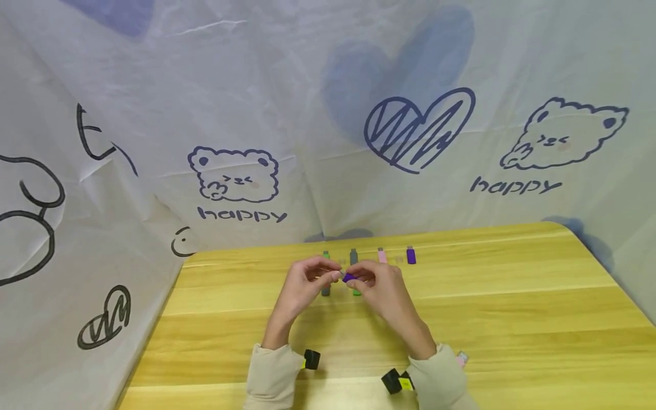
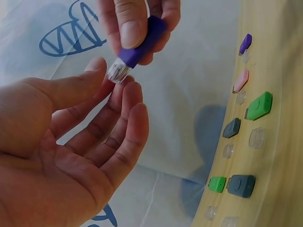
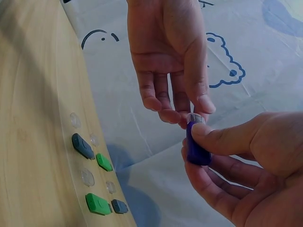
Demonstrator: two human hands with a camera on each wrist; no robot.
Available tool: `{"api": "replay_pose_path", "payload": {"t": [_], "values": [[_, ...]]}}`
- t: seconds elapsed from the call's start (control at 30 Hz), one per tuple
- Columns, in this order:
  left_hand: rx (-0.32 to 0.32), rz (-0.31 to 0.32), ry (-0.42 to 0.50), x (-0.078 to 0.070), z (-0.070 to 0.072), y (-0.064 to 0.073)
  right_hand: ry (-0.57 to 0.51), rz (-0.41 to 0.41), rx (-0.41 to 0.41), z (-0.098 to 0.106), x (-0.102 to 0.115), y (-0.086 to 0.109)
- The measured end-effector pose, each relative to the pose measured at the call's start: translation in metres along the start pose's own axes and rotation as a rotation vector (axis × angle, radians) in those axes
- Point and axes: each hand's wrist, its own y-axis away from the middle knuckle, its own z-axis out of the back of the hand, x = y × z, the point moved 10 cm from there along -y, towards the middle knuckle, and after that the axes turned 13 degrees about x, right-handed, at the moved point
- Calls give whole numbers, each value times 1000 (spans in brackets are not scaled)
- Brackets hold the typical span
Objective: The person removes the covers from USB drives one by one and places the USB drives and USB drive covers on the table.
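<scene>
My right hand (image 1: 381, 285) pinches a purple USB flash drive (image 3: 198, 150) between thumb and fingers, above the table. A clear cap (image 2: 117, 72) covers the drive's plug end, which points towards my left hand (image 1: 306, 285). In the left wrist view, the left hand's fingers are loosely bent, with thumb tip and fingertips right beside the cap. Below the hands lie more flash drives: a green one (image 2: 259, 106) and a grey one (image 2: 241, 186) in the near row, with a smaller-looking grey one (image 2: 231, 127) and green one (image 2: 217, 184) in the far row.
The far row continues right with a pink drive (image 1: 381, 255) and another purple drive (image 1: 411, 255). Loose clear caps (image 2: 256, 137) lie beside the drives. A small pink item (image 1: 462, 359) shows by the right sleeve. A printed cloth (image 1: 307, 114) hangs behind the wooden table (image 1: 512, 307).
</scene>
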Motion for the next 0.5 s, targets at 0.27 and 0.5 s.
{"api": "replay_pose_path", "payload": {"t": [0.27,0.5], "values": [[-9,11,16,2,-4,-3,-38,-14,7,-1,-1,0],[-25,11,32,2,-4,-3,-23,-6,13,-1,0,0]]}}
